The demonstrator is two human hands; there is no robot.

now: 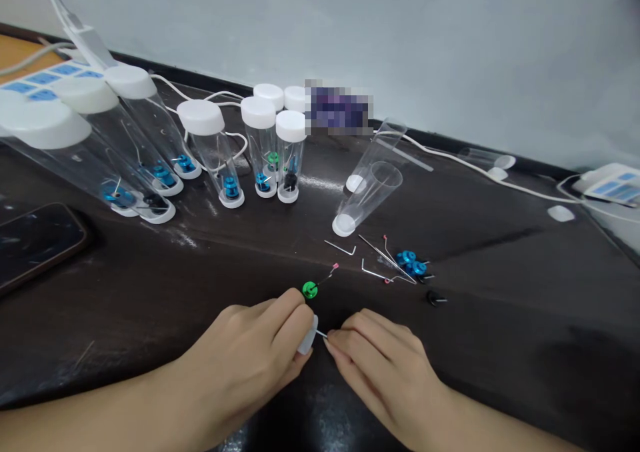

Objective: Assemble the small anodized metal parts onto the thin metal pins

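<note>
Holding a white cap (309, 336) in the left hand (257, 339) and a thin rod (321, 333) in the right hand (387, 362), near a green wheel (310, 290).

Workshop-like tabletop (490, 359), capped tubes (213, 155)

pale blue-grey wall (450, 52), shading darker toward the upper right, dark strip (170, 74) along its foot, glossy dark brown tabletop (500, 292) below, whitish glints (320, 183) of light, orange-brown surface (15, 49) at far left

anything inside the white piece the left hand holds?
Inside can't be seen; the left hand partly covers the white piece. A thin metal rod shows between it and the right hand.
</note>
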